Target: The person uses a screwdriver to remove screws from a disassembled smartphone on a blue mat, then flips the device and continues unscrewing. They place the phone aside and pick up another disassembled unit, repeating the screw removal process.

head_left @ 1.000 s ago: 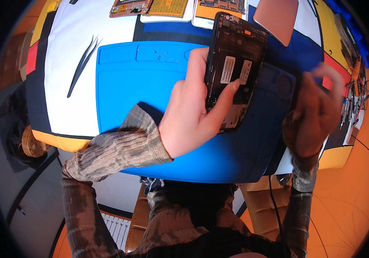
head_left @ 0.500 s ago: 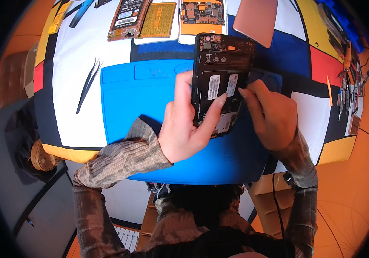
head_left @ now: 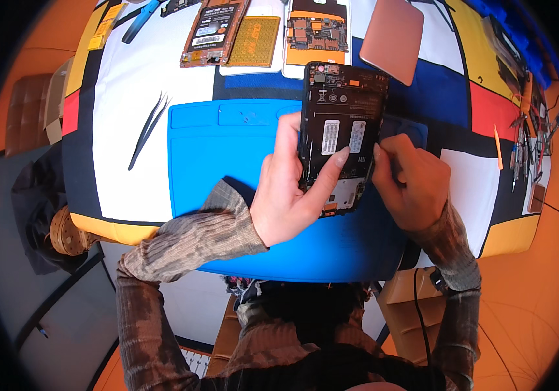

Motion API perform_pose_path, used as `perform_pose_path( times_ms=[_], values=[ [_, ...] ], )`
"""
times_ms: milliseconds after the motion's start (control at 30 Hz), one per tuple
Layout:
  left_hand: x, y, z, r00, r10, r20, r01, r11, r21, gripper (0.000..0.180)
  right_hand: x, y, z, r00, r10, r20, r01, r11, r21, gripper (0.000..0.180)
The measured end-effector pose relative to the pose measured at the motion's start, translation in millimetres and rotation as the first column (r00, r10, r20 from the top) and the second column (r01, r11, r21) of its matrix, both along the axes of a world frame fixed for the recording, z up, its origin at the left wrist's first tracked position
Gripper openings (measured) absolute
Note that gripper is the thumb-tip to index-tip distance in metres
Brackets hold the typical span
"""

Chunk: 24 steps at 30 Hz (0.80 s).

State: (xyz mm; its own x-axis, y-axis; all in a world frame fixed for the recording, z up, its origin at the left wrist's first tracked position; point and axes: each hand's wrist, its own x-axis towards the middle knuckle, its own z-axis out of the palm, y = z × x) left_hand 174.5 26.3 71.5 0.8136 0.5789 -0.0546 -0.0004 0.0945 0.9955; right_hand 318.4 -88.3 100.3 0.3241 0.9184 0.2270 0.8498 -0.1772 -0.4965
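A black smartphone with its back cover off [head_left: 344, 124] is held upright over the blue work mat [head_left: 227, 176]. My left hand [head_left: 296, 192] is closed around its left side, the thumb lying across the inner face near two white labels. At the phone's right edge is my right hand [head_left: 416, 179], its thumb and forefinger pinched together against or just beside that edge. Whatever those fingertips may hold is hidden or too small to name. Circuit parts show at the phone's top and a silvery section near its bottom.
Black tweezers [head_left: 147, 133] lie left of the mat. Behind it are a phone part with a battery [head_left: 211, 32], a yellow grid plate [head_left: 251, 42], a white phone with a bare circuit board [head_left: 318, 32] and a rose-coloured panel [head_left: 391, 39]. Several thin tools [head_left: 522, 146] rest at the right.
The whole table has shifted slightly rightward and down in the picture. The phone is turned a little more upright, and my right fingertips sit slightly lower along its edge.
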Motion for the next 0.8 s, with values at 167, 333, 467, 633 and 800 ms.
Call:
perform_pose_path(
  times_ms=[167, 333, 467, 633, 800],
  values=[
    [0.8, 7.1, 4.5, 0.977, 0.107, 0.185, -0.079, 0.986, -0.149, 0.038, 4.5, 1.8, 6.4, 0.898, -0.191, -0.397, 0.147, 0.979, -0.140, 0.011],
    [2.3, 17.1, 14.5, 0.929, 0.219, 0.298, -0.178, 0.971, -0.159, 0.039, 7.8, 17.6, -4.1, 0.871, -0.136, -0.472, 0.053, 0.981, -0.184, 0.010],
    [3.2, 31.4, 18.3, 0.870, 0.327, 0.370, -0.299, 0.945, -0.132, 0.036, 4.6, 34.4, -8.3, 0.876, -0.040, -0.480, -0.017, 0.993, -0.113, 0.014],
    [1.2, 67.7, 21.6, 0.708, 0.572, 0.415, -0.575, 0.807, -0.131, 0.036, 5.4, 48.2, -16.9, 0.884, -0.021, -0.466, -0.036, 0.993, -0.114, 0.021],
    [1.4, 96.3, 17.0, 0.614, 0.632, 0.472, -0.575, 0.768, -0.281, 0.052, 12.4, 49.3, -32.9, 0.904, 0.054, -0.424, -0.094, 0.993, -0.075, 0.028]
  ],
)
